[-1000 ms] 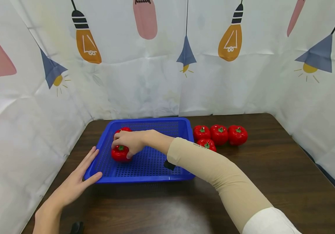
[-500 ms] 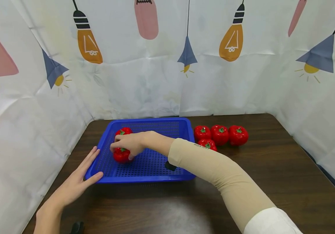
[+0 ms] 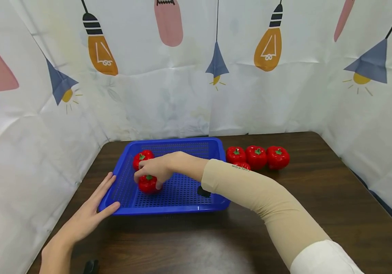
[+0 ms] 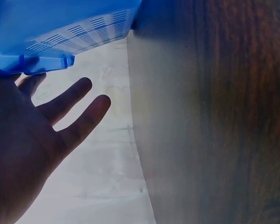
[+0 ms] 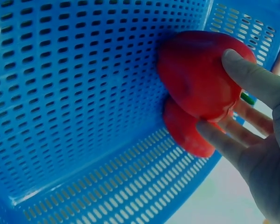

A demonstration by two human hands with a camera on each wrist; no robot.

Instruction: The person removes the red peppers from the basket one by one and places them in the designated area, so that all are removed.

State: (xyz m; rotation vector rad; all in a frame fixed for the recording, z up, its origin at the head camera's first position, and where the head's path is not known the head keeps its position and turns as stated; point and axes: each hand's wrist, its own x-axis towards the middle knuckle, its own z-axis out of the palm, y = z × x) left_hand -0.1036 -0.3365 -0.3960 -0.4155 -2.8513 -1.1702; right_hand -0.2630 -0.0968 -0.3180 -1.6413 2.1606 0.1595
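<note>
A blue perforated plastic basket [image 3: 168,210] lies on the table with two red bell peppers in its left half. My right hand [image 3: 157,168] holds the nearer bell pepper [image 3: 147,185] from above; in the right wrist view its thumb is on one side of that pepper [image 5: 196,70] and the fingers on the other. The farther bell pepper [image 3: 142,156] sits just behind, partly covered by the hand. With fingers straight and spread, my left hand [image 3: 88,215] rests against the basket's left rim. The left wrist view shows that hand [image 4: 42,126] below the basket wall [image 4: 84,30].
Right of the basket, several more red bell peppers [image 3: 256,157] stand on the dark wooden table [image 3: 196,243], one partly behind the right sleeve [image 3: 261,190]. A white printed curtain [image 3: 161,102] borders the table's back and sides.
My right hand and the bell pepper in it have shifted slightly right and nearer to me inside the basket, showing more of the farther pepper. The left hand has stayed at the rim.
</note>
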